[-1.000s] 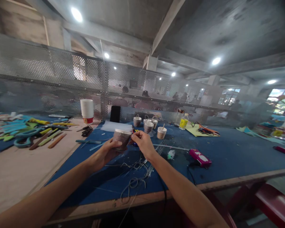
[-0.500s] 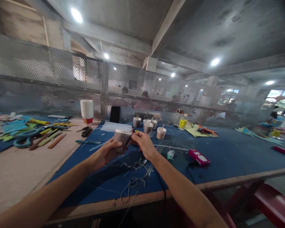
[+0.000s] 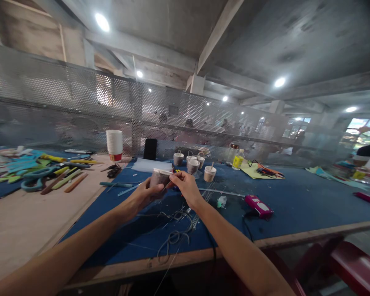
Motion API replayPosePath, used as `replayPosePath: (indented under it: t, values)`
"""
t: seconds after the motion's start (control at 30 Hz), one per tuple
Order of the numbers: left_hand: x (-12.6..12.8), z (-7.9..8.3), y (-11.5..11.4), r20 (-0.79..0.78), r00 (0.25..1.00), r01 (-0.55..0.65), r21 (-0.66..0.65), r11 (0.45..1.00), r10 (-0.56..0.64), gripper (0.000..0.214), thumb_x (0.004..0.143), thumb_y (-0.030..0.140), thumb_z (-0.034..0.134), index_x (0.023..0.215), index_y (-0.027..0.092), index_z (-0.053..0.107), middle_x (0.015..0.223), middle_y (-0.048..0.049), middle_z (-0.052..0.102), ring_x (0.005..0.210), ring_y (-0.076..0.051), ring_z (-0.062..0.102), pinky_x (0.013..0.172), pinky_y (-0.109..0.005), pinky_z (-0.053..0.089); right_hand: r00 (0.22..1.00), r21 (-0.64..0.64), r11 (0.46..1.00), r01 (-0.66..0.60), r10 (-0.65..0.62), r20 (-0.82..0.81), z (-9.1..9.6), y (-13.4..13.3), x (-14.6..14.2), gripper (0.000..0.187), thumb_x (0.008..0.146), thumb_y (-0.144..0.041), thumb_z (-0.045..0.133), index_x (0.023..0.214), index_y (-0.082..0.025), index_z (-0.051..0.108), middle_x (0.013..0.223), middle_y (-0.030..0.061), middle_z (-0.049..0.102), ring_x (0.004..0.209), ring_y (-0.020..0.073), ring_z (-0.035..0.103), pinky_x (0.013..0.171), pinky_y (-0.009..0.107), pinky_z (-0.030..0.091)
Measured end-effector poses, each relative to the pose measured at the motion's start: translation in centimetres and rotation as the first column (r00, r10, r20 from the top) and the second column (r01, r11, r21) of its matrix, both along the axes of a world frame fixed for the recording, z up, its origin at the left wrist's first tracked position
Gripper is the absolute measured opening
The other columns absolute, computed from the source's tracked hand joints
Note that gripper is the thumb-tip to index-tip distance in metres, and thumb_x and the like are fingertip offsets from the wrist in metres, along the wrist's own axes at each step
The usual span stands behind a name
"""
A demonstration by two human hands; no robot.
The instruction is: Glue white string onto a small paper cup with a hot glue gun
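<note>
A small grey-brown cup (image 3: 159, 178) with a pale rim is gripped in my left hand (image 3: 142, 195), raised over the blue table covering (image 3: 117, 234). My right hand (image 3: 186, 187) pinches at the right side of its rim; whatever is between those fingertips is too small to make out. Beneath both hands lie a loose grey cord (image 3: 172, 238) and several thin wires (image 3: 193, 220). Beyond them stand several small grey cups (image 3: 193, 166) with looped handles. Another cup (image 3: 209, 174) with a stick in it is to their right.
A purple-red device (image 3: 259, 206) lies right, near a crumpled scrap (image 3: 222, 201). A paper-cup stack (image 3: 114, 144), blue scissors (image 3: 38, 179) and wooden-looking sticks (image 3: 76, 182) occupy the left. At the back are a phone (image 3: 150, 149), a yellow-labelled bottle (image 3: 238, 159) and a perforated metal screen (image 3: 80, 98).
The held cup has turned slightly and shifted a little right in my left hand. My right hand stays at its rim, fingers still pinched.
</note>
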State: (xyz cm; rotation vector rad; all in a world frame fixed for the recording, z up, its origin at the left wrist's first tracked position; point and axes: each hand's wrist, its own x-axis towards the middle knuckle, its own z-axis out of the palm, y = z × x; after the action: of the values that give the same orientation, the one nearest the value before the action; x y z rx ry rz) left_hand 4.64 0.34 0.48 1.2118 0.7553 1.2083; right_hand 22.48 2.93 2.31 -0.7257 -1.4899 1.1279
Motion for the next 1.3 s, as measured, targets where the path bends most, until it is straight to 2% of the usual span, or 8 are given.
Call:
replayPosePath:
  t: [0.23,0.5,0.6,0.8,0.97,1.1,1.3]
  values:
    - [0.1,0.2,-0.1,-0.006,1.000,0.005,0.010,1.000,-0.005,0.044,0.079,0.032,0.079,0.119,0.019,0.066,0.106,-0.0083,0.071,0.091,-0.020,0.064,0.081,-0.031,0.049,1.000,0.019,1.000,0.013,-0.012,-0.006,-0.2,0.1,-0.1,0.025,0.080,-0.041,0.071,0.084,-0.019,0.062,0.067,0.0003,0.071,0.068,0.0180,0.070,0.075,0.030,0.053]
    - [0.2,0.4,-0.2,0.073,0.992,0.099,0.069,0.993,-0.104,0.035,0.082,0.024,0.073,0.116,0.017,0.067,0.102,-0.0072,0.068,0.089,-0.017,0.061,0.077,-0.028,0.047,1.000,0.036,0.999,0.019,-0.020,0.018,-0.3,0.0,0.0,0.026,0.080,-0.042,0.070,0.084,-0.019,0.060,0.068,-0.0001,0.070,0.067,0.0179,0.071,0.073,0.030,0.053]
    - [0.2,0.1,-0.1,0.076,0.990,0.114,0.076,0.991,-0.120,0.034,0.083,0.025,0.072,0.116,0.018,0.069,0.102,-0.0071,0.068,0.090,-0.019,0.062,0.080,-0.030,0.047,0.999,0.038,0.999,0.026,-0.027,0.031,-0.2,0.0,0.0,0.025,0.080,-0.041,0.070,0.083,-0.019,0.060,0.067,-0.0004,0.070,0.068,0.0178,0.071,0.073,0.029,0.052]
    - [-0.1,-0.4,0.4,0.053,0.996,0.078,-0.002,0.997,-0.078,0.034,0.083,0.029,0.073,0.115,0.019,0.070,0.102,-0.0079,0.071,0.092,-0.020,0.065,0.083,-0.031,0.048,0.999,0.059,0.998,0.029,-0.031,0.034,-0.3,0.4,0.1,0.024,0.081,-0.040,0.069,0.084,-0.019,0.061,0.069,-0.0001,0.070,0.068,0.0174,0.070,0.072,0.029,0.052]
    - [0.0,-0.1,0.4,0.056,0.998,0.038,-0.008,0.999,-0.037,0.039,0.082,0.031,0.075,0.117,0.018,0.069,0.103,-0.0101,0.074,0.098,-0.023,0.067,0.084,-0.032,0.049,0.999,0.080,0.997,0.003,-0.006,0.034,-0.5,0.5,0.0,0.022,0.078,-0.036,0.073,0.086,-0.020,0.061,0.074,-0.0010,0.071,0.071,0.0177,0.070,0.073,0.030,0.055]
    - [0.1,0.2,0.2,0.057,0.998,0.002,-0.015,1.000,-0.001,0.044,0.079,0.034,0.077,0.119,0.019,0.068,0.110,-0.0115,0.075,0.104,-0.026,0.068,0.085,-0.035,0.049,0.995,0.121,0.993,0.015,-0.027,0.097,-0.8,0.5,-0.1,0.021,0.080,-0.037,0.072,0.087,-0.021,0.061,0.072,-0.0011,0.070,0.069,0.0175,0.069,0.071,0.030,0.055]
    - [0.0,0.3,-0.1,0.059,0.998,0.014,-0.023,1.000,-0.012,0.044,0.081,0.036,0.074,0.121,0.019,0.068,0.117,-0.0125,0.074,0.110,-0.029,0.067,0.089,-0.038,0.049,0.987,0.182,0.983,0.016,-0.045,0.155,-1.3,0.8,-0.1,0.019,0.083,-0.038,0.070,0.085,-0.021,0.061,0.073,-0.0007,0.069,0.070,0.0172,0.069,0.072,0.029,0.055]
